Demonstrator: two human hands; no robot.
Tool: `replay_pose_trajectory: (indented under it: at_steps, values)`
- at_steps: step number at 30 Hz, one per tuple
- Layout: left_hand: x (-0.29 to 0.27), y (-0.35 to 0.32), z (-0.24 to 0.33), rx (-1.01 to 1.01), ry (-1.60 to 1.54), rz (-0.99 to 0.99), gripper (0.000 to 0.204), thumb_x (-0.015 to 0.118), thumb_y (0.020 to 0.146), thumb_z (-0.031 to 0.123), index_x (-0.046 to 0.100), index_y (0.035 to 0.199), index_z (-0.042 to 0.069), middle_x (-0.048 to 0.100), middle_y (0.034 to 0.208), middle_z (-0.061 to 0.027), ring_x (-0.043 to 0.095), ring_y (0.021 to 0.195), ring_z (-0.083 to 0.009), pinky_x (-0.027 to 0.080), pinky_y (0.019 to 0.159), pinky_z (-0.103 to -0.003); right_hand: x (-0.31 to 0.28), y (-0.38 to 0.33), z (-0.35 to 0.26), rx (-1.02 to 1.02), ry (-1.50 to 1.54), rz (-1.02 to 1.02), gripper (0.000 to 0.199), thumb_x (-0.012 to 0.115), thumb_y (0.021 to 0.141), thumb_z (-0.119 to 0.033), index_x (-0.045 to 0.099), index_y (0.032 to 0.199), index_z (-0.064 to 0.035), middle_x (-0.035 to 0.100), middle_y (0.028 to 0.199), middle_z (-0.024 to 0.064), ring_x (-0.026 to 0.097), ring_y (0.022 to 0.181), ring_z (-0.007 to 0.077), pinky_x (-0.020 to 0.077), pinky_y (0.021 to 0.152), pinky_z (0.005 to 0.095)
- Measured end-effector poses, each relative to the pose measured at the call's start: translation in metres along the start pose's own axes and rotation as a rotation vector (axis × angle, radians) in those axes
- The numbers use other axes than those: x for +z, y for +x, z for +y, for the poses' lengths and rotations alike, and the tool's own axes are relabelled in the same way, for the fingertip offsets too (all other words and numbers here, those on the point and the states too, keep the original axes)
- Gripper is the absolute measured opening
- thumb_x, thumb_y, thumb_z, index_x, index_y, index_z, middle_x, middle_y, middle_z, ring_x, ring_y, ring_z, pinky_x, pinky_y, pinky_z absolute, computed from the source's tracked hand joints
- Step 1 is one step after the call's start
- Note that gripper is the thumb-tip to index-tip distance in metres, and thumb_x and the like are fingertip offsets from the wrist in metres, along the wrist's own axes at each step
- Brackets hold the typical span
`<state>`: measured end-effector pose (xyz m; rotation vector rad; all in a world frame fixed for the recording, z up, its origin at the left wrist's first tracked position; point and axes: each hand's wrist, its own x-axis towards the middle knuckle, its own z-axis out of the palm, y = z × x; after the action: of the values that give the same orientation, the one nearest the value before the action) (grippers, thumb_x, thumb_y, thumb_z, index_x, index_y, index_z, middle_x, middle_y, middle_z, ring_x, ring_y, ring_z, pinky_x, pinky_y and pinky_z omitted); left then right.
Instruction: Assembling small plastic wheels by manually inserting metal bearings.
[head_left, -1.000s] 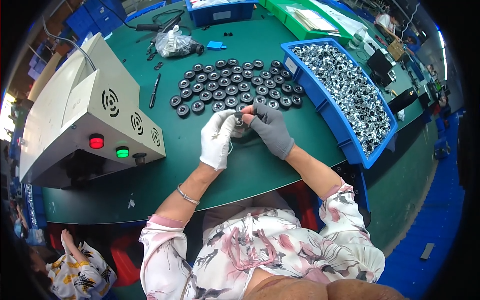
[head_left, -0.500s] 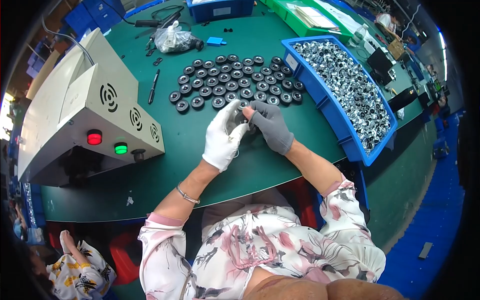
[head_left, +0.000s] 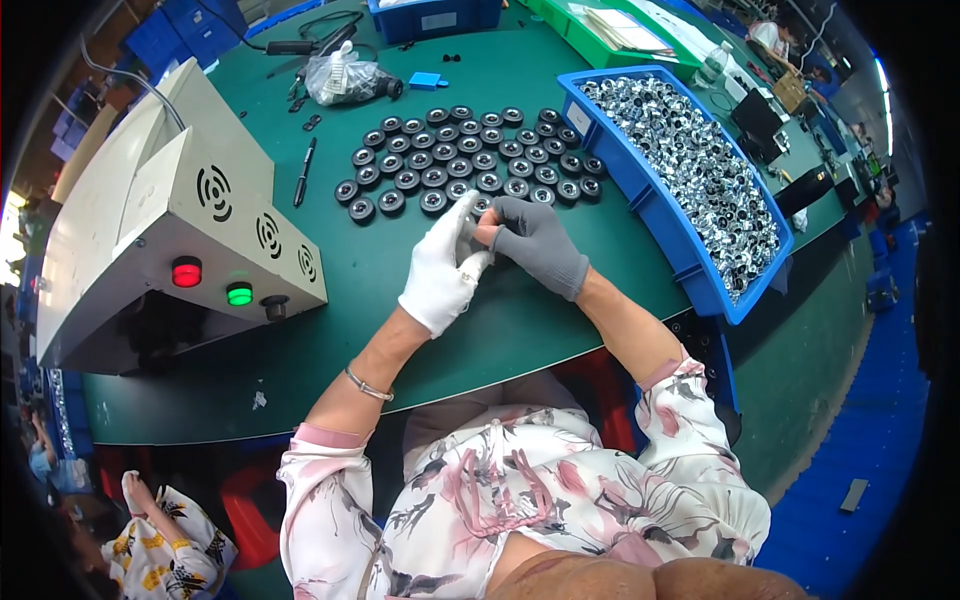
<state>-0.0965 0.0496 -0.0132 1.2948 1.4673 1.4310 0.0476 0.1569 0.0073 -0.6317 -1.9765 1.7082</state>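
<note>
In front of me, over the green table, my left hand (head_left: pixel 438 277) in a white glove meets my right hand (head_left: pixel 541 246) in a grey glove with bare fingertips. Both are closed, fingers and thumbs pinched together around one spot. Whatever lies between them is almost wholly covered and I cannot make it out. Just beyond my fingers lie several black wheel-like discs (head_left: pixel 433 178) with shiny centres, spread in loose rows. To the right, a long blue bin (head_left: pixel 652 198) holds a heap of small silvery metal parts (head_left: pixel 690 165).
At left stands a cream machine (head_left: pixel 222 255) with a red and a green lamp. A black pen (head_left: pixel 305 172) lies beside it. Farther back are a clear plastic bag (head_left: pixel 342 77), a small blue block (head_left: pixel 428 81) and a green tray (head_left: pixel 668 62). Another person (head_left: pixel 170 540) sits at lower left.
My right fingers have curled in closer to the left hand, covering the dark piece partly visible between them before. Both hands have shifted slightly left.
</note>
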Motion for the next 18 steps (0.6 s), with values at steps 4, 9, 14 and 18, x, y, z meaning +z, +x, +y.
replay_pose_trajectory:
  at_steps: [4, 9, 14, 18]
  values:
    - [0.01, -0.003, 0.009, 0.25, 0.164, 0.05, 0.07, 0.068, 0.079, -0.013, 0.047, 0.145, 0.0, 0.066, 0.113, -0.015, 0.068, 0.099, -0.0211, 0.057, 0.084, -0.033, -0.003, -0.005, 0.001, -0.031, -0.078, 0.09, 0.02, 0.067, 0.093, -0.022, 0.066, 0.091, -0.0016, 0.063, 0.083, 0.0004, 0.057, 0.077, 0.0062, 0.0468, 0.068, 0.025]
    - [0.008, 0.003, 0.003, 0.328, 0.203, 0.106, 0.075, 0.083, 0.075, 0.0, 0.051, 0.143, 0.001, 0.064, 0.098, -0.0086, 0.064, 0.076, -0.0129, 0.055, 0.073, -0.028, -0.015, -0.025, -0.019, -0.111, -0.023, 0.189, 0.015, 0.065, 0.094, -0.015, 0.067, 0.092, -0.0004, 0.065, 0.084, 0.0007, 0.058, 0.079, 0.0063, 0.0469, 0.071, 0.0244]
    - [0.005, -0.001, 0.001, 0.215, 0.153, 0.105, 0.058, 0.076, 0.086, -0.001, 0.054, 0.14, -0.001, 0.067, 0.103, -0.0089, 0.066, 0.09, -0.0148, 0.056, 0.076, -0.029, -0.092, -0.119, -0.094, 0.109, -0.243, -0.225, 0.012, 0.068, 0.09, -0.011, 0.066, 0.087, 0.0005, 0.064, 0.077, 0.0037, 0.06, 0.074, 0.0106, 0.047, 0.068, 0.0263]
    - [0.016, -0.002, -0.003, 0.162, 0.099, 0.046, 0.052, 0.073, 0.087, -0.003, 0.057, 0.137, -0.001, 0.066, 0.102, -0.0075, 0.065, 0.087, -0.0125, 0.056, 0.075, -0.026, -0.133, -0.195, -0.07, 0.357, -0.597, -0.315, 0.017, 0.073, 0.086, -0.015, 0.066, 0.085, 0.0003, 0.063, 0.079, 0.0101, 0.062, 0.075, 0.0201, 0.0488, 0.07, 0.0336]
